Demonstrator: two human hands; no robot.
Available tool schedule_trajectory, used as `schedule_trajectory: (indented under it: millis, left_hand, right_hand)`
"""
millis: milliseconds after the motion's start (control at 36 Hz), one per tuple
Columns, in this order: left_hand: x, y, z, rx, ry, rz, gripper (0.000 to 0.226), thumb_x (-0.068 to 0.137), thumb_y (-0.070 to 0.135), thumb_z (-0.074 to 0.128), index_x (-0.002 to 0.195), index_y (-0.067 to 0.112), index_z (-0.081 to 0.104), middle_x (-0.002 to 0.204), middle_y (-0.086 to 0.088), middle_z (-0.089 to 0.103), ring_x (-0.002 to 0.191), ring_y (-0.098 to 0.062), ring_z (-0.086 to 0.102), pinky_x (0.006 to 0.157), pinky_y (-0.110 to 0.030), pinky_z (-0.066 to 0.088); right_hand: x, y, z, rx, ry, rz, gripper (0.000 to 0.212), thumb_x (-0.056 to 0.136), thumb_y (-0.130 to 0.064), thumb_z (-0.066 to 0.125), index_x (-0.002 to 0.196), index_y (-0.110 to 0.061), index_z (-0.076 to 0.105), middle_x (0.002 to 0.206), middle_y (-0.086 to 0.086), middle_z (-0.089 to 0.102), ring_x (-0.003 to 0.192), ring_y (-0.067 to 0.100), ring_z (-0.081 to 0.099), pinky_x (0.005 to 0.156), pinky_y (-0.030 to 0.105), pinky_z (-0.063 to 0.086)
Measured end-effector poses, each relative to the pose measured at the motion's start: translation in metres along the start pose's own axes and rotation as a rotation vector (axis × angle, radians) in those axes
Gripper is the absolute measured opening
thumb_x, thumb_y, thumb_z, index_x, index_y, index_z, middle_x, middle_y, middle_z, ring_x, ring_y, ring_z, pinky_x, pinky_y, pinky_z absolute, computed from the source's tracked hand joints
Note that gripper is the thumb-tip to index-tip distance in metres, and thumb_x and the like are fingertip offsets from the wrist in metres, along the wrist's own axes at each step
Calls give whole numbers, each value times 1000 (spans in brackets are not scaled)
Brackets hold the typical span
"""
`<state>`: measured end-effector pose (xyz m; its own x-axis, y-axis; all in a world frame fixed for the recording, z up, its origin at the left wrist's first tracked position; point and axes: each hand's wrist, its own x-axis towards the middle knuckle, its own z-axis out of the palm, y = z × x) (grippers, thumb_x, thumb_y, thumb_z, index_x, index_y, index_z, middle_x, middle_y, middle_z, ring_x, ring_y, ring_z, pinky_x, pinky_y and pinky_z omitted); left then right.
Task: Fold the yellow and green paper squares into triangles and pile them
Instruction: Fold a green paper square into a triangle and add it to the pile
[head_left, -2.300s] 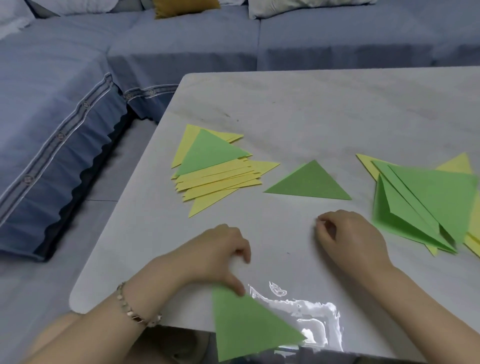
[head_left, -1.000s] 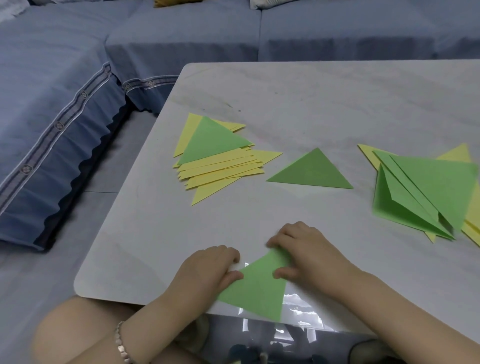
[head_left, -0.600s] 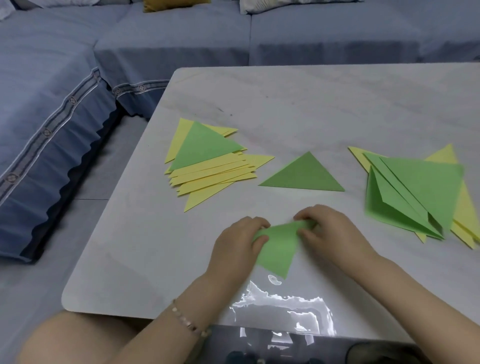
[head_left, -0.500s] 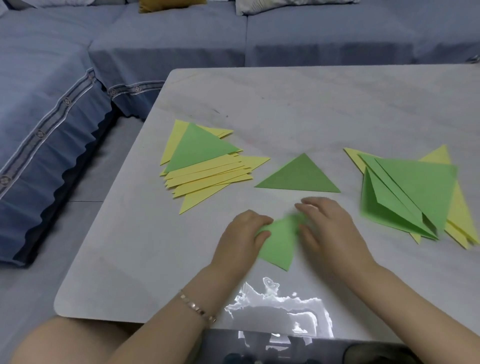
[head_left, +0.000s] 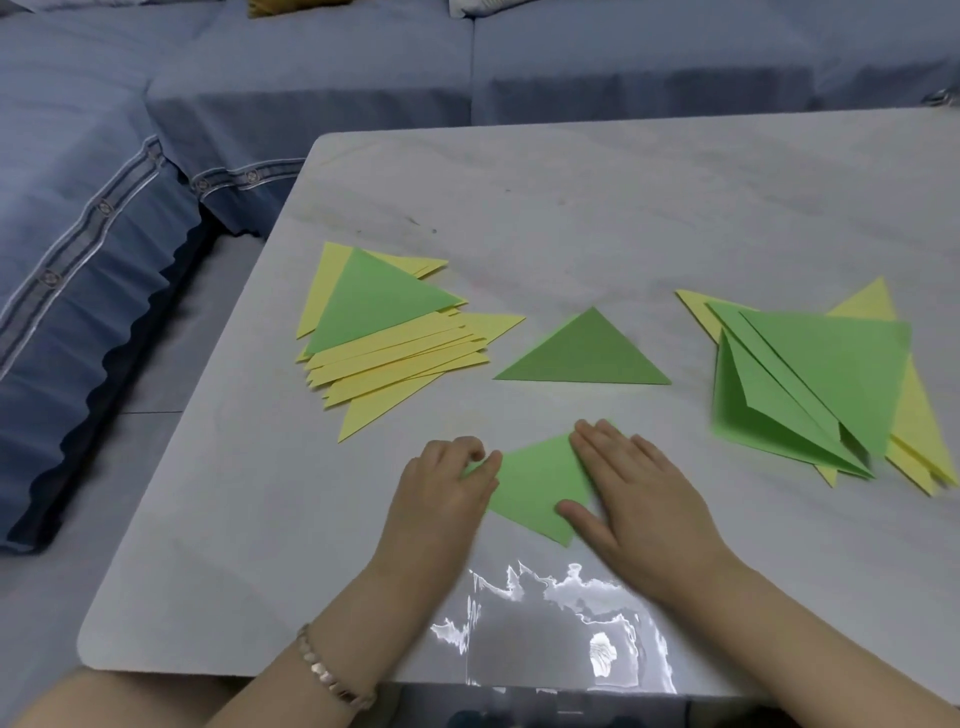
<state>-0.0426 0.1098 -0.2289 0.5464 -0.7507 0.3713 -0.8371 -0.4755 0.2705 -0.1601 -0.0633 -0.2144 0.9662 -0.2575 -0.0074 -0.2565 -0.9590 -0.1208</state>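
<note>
A light green folded paper (head_left: 535, 486) lies flat on the table between my hands. My right hand (head_left: 631, 493) lies flat on its right part, fingers straight, pressing it down. My left hand (head_left: 441, 483) has its fingers curled, with the fingertips on the paper's left corner. A pile of folded triangles (head_left: 387, 332), yellow with a green one on top, sits at the left. A single darker green triangle (head_left: 584, 353) lies in the middle. A stack of green and yellow papers (head_left: 821, 374) is at the right.
The pale grey table (head_left: 623, 208) has a rounded front left corner and a glossy reflective patch near its front edge. A blue sofa (head_left: 208, 104) wraps around the far and left sides. My bare knee shows below the table's front edge.
Both hands carried the light green paper from the table's front edge further onto the table and laid it flat. My right hand went from gripping it to pressing it with straight fingers.
</note>
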Motion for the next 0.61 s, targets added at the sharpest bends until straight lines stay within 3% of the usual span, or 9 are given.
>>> schedule_trajectory:
  millis: [278,389,417,472,528,611]
  left_hand:
    - [-16,-13,-27,125,-30,-43,33,83,27,45,88,14,74,88,-5,64,78,-22,44,51,-30,43]
    - [-1,2,-36,153,-114,-211,39,83,40,44,66,17,71,74,3,62,66,-24,57,55,-30,39]
    - [7,8,-39,144,-143,-280,39,83,45,47,67,17,69,75,5,61,70,-23,58,59,-31,40]
    - [21,19,-40,85,-232,-433,39,84,54,52,99,20,63,96,6,60,94,-20,55,76,-32,40]
    - [29,24,-36,52,-340,-494,57,81,60,54,125,24,45,113,6,52,110,-18,45,86,-29,35]
    - [37,28,-29,80,-471,-455,58,80,60,56,123,24,42,115,1,49,108,-21,44,84,-30,34]
  right_hand:
    - [1,19,-1,-19,55,79,77,92,-60,9,126,-10,57,132,3,55,125,25,49,102,38,23]
    - [1,17,1,9,70,88,78,93,-61,9,124,-9,58,131,4,56,124,27,50,100,37,24]
    - [1,16,2,14,70,92,77,93,-60,9,124,-9,58,131,4,56,123,28,50,100,37,24]
    - [0,15,1,21,67,99,77,93,-60,10,123,-8,58,130,5,57,120,29,53,100,37,25]
    - [-1,14,1,27,69,106,76,94,-58,10,122,-8,59,130,6,57,118,29,54,99,37,25]
    - [-3,11,0,56,64,117,74,95,-55,10,123,-7,58,131,8,56,119,28,54,101,38,25]
